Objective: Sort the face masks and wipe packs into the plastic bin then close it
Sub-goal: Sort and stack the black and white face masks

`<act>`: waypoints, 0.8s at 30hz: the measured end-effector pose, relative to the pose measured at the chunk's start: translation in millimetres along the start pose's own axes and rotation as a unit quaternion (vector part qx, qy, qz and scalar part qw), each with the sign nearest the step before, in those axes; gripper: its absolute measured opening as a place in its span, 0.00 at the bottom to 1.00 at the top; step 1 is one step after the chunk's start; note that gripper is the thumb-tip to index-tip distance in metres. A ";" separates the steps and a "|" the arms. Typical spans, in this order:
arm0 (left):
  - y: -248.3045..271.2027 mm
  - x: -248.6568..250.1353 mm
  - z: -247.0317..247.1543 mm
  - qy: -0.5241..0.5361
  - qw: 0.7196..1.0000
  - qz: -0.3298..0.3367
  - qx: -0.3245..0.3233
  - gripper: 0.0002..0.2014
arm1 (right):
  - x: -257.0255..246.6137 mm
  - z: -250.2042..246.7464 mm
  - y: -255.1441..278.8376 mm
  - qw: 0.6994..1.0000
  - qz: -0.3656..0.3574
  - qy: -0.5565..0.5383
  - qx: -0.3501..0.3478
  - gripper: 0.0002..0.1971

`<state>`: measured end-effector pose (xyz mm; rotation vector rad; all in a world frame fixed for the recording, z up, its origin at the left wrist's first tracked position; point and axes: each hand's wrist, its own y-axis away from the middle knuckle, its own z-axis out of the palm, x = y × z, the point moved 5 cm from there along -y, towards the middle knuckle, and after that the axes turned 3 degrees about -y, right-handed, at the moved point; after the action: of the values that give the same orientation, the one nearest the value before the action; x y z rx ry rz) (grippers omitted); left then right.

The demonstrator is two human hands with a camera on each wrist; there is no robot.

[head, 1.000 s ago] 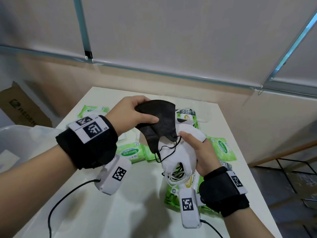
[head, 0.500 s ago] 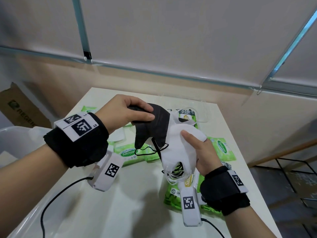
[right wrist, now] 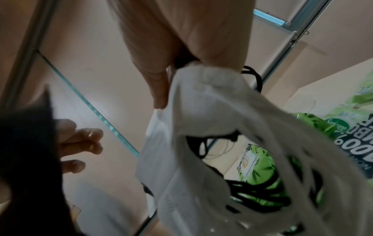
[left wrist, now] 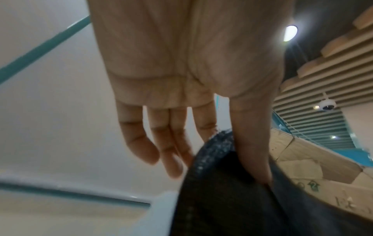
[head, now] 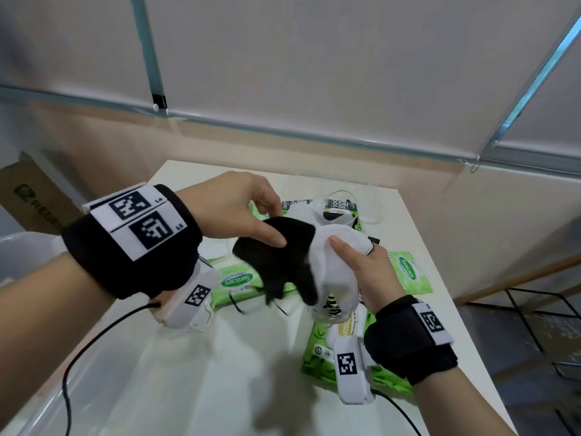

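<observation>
Currently the soft black fabric face mask (head: 276, 259) is pinched at its upper edge between the thumb and forefinger of the left hand (head: 232, 209), the other fingers spread loosely. The right hand (head: 367, 272) grips a bunch of white face masks (head: 333, 269), thumb on top, fingers curled behind. Both loads hang above the white counter (head: 220, 372), black mask touching the white bunch on its left side, long axis drooping downward. The translucent plastic bin (head: 22, 247) shows only at the far left edge, so the left hand is nearer; the black mask would likely travel leftward. Green wipe packs (head: 235, 281) lie on the counter beneath.
</observation>
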<state>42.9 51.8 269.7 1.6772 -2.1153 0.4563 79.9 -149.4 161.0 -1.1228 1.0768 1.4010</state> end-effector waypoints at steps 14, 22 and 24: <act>-20.5 -8.7 54.2 0.104 0.993 -0.041 0.041 0.08 | 4.8 19.5 8.3 0.994 0.028 -0.063 -0.079 0.22; -11.0 -50.8 29.3 0.226 0.950 -0.148 0.156 0.12 | 13.3 6.7 6.3 0.986 0.071 -0.139 -0.059 0.25; -6.3 -47.7 32.9 0.276 0.943 -0.145 0.116 0.11 | 13.3 6.6 5.5 0.986 0.067 -0.140 -0.055 0.24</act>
<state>55.0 74.6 217.4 1.6920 -1.4290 0.9800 73.0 -141.3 149.4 -0.9090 0.8954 1.6852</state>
